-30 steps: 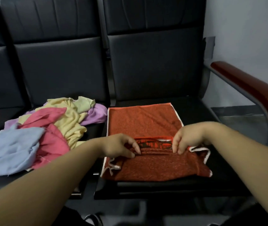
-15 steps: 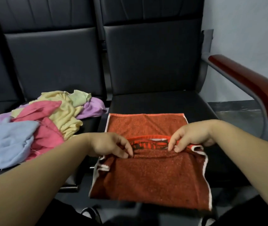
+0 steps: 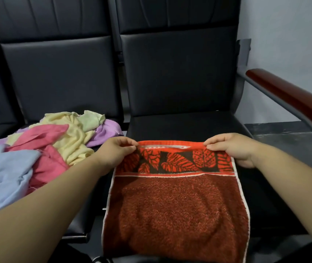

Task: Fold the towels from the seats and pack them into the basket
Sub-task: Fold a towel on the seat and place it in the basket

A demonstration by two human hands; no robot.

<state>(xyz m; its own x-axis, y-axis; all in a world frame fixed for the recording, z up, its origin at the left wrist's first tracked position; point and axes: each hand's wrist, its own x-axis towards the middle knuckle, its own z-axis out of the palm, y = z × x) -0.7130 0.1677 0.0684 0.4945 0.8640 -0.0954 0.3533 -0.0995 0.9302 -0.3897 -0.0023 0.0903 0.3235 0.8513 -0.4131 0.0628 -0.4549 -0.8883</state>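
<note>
A dark red towel (image 3: 172,211) with a white edge and an orange-and-black leaf band hangs in front of the right seat (image 3: 185,126), lifted off it. My left hand (image 3: 116,150) pinches its top left corner and my right hand (image 3: 231,147) pinches its top right corner. The towel's lower part drops past the seat's front edge toward me. A heap of loose towels (image 3: 43,147) in blue, pink, yellow, pale green and purple lies on the middle seat at the left. No basket is in view.
A row of black padded seats with tall backs (image 3: 178,71) fills the view. A dark red wooden armrest (image 3: 291,103) on a grey metal frame juts out at the right. Behind it are a grey wall and floor.
Both hands lifted the red towel off the right seat and pulled it toward me. It now hangs spread out, with the leaf band showing; earlier it lay flat with a fold across it.
</note>
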